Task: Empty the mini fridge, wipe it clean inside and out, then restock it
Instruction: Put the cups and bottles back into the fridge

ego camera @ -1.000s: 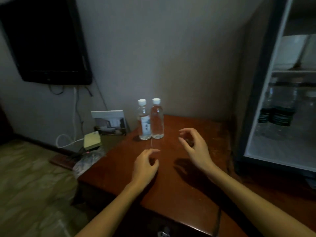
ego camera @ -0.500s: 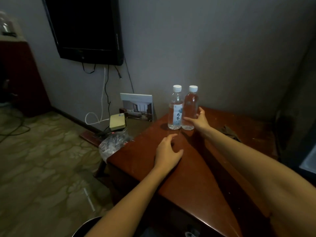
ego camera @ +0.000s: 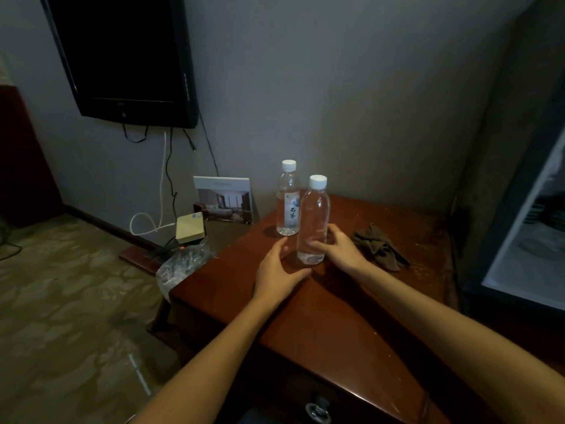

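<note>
Right hand [ego camera: 336, 249] wraps the lower body of the plain bottle [ego camera: 313, 221], fingers curled round it. Left hand [ego camera: 278, 270] lies flat on the table [ego camera: 336, 325] with fingers loose, holding nothing, just beside the bottle's base; can't tell if it touches.

Delta vs half a second ago: both bottles stood side by side near the wall, right fingers only reaching the plain one. Now that bottle is pulled toward the person, in front of the labelled bottle [ego camera: 287, 203] and apart from it. Slid or lifted: can't tell, base sits at table level.

Rag [ego camera: 379, 246] lies bunched on the table right of the hand, untouched. Fridge [ego camera: 526, 228] is open at the right edge, well apart from the bottle.

Read: pick-up started, probably restock. Next needs a carry right, past the rag, into the fridge.
</note>
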Available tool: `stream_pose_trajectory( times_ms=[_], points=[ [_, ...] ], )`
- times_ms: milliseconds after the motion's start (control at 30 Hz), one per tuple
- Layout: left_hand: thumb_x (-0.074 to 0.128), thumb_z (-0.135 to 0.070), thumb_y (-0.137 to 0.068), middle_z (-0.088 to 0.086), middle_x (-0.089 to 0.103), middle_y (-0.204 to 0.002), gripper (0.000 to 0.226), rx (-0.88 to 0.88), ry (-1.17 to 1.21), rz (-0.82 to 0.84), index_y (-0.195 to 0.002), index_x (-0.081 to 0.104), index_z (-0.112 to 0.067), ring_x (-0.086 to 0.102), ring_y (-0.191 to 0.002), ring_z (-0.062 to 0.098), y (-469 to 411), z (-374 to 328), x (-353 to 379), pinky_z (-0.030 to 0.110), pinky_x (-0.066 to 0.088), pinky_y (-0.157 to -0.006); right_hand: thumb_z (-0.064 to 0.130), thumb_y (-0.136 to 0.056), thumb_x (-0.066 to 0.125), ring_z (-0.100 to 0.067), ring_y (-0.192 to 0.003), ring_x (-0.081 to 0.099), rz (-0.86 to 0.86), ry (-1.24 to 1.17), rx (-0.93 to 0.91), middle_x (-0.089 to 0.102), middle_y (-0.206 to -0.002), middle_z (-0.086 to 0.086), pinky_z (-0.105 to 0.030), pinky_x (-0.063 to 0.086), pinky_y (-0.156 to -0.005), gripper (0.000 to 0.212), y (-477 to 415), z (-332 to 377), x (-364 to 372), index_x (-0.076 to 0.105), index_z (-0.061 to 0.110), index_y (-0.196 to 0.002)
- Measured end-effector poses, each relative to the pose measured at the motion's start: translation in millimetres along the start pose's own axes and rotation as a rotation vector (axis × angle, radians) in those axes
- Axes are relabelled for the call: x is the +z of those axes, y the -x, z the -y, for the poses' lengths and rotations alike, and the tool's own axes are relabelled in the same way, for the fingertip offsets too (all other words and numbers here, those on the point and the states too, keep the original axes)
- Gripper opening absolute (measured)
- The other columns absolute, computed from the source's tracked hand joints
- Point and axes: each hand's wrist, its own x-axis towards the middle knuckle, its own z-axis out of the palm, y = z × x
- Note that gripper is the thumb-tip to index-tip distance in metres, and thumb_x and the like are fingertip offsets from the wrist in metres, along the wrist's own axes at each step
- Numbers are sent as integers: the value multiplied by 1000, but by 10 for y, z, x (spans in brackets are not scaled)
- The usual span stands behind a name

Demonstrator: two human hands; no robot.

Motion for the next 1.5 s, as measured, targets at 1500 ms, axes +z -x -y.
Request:
stream_pose_trajectory(
  times_ms=[1500],
  points=[
    [47, -32, -97, -2, 16, -160, 59, 864, -443, 619, -152, 23, -30, 9, -148, 17, 647, -1999, 2497, 27, 3, -118, 49, -80, 69, -22, -105, 63, -879, 208, 314, 63, -124, -5, -40, 53, -87, 65, 2177, -936, -3364, 52, 19, -134]
  ],
)
